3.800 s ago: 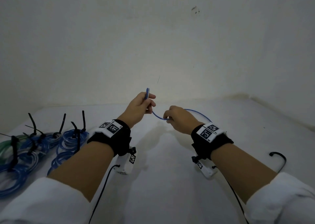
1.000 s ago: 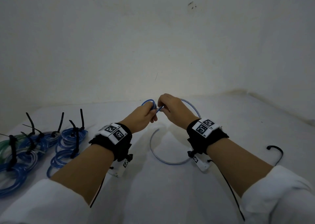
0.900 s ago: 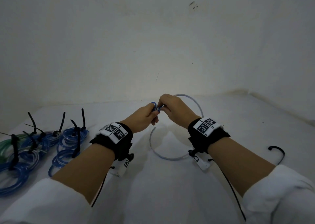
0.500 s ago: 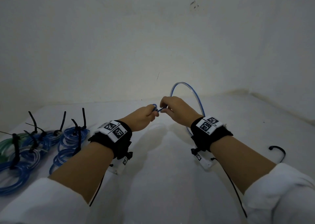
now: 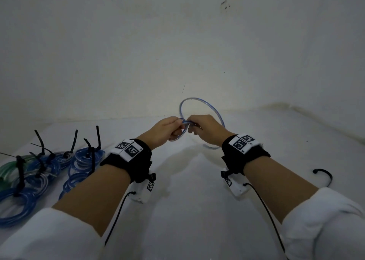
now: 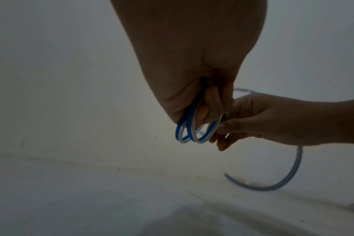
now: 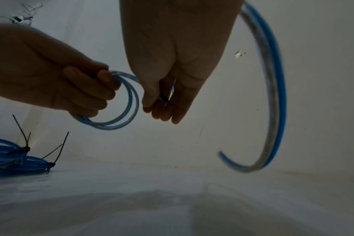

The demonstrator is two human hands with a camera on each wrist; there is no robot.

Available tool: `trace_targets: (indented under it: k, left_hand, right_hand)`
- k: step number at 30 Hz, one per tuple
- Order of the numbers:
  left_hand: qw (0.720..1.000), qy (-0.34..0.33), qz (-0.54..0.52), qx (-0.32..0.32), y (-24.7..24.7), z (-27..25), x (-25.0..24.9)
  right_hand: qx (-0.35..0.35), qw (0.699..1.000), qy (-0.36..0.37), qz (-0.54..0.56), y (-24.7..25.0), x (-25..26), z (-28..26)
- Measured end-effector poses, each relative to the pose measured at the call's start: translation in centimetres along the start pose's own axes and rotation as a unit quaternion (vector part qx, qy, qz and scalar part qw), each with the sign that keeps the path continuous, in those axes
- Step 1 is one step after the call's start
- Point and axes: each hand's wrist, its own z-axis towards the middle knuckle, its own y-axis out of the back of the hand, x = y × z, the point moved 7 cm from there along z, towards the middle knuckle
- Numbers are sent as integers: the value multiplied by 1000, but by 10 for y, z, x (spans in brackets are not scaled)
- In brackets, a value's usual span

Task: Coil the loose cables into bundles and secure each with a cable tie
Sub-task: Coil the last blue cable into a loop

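A thin blue-and-clear cable (image 5: 212,109) is held in the air above the white table (image 5: 187,210). My left hand (image 5: 167,130) grips a small coil of two or three turns (image 6: 192,132) (image 7: 119,121). My right hand (image 5: 205,129) pinches the cable just beside that coil (image 7: 164,99). From the right hand a wide loose loop arcs up and over, and its free end (image 7: 222,155) (image 6: 228,175) hangs below the wrist. A black cable tie (image 5: 325,174) lies curled on the table at the right.
Several blue coiled bundles (image 5: 83,161) (image 7: 14,161) bound with black ties lie at the table's left, with a green one (image 5: 7,168) behind them. A white wall (image 5: 177,42) stands close behind the hands. Black sensor leads run under both wrists.
The left hand's coil has gained turns. The loose loop swung from low above the table up over the right hand, and the hands stay close together.
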Motion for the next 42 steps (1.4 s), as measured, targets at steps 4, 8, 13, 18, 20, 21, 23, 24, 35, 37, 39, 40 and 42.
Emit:
trace_targets:
  k: [4, 8, 13, 18, 20, 21, 23, 24, 35, 37, 39, 40, 42]
  left_hand:
    - [996, -20, -59, -62, 11, 4, -7]
    - [989, -25, -87, -114, 24, 5, -4]
    - [979, -23, -137, -146, 23, 8, 2]
    - [963, -53, -224, -139, 21, 7, -9]
    - [963, -66, -226, -129, 22, 7, -14]
    - [967, -72, -215, -120, 21, 7, -16]
    - [975, -82, -178, -101, 17, 7, -21]
    - [979, -85, -162, -92, 13, 8, -23]
    - [981, -68, 59, -172, 20, 11, 0]
    - [976, -64, 147, -145, 13, 12, 4]
    - [971, -60, 196, -125, 11, 12, 7]
    - [969, -57, 209, -117, 10, 12, 8]
    - [969, -46, 223, -91, 7, 13, 9]
  right_hand:
    - [-3, 995, -66, 69, -5, -11, -5]
    - [-31, 988, -108, 102, -2, -23, -11]
    - [-63, 971, -161, 168, 1, -28, -15]
    - [-83, 930, -262, 245, -3, -44, -21]
    - [-100, 931, -269, 224, -2, -46, -22]
    - [-105, 938, -260, 205, -1, -44, -21]
    - [-104, 957, -224, 152, 0, -37, -18]
    - [-95, 970, -195, 112, -1, -31, -16]
    - [-46, 997, -36, -54, -3, -2, -8]
    - [-53, 996, -16, -73, -3, -1, -8]
    - [-62, 995, 4, -80, 0, 1, -9]
    - [-67, 994, 16, -82, 2, 2, -9]
    - [-72, 994, 38, -80, 4, 7, -10]
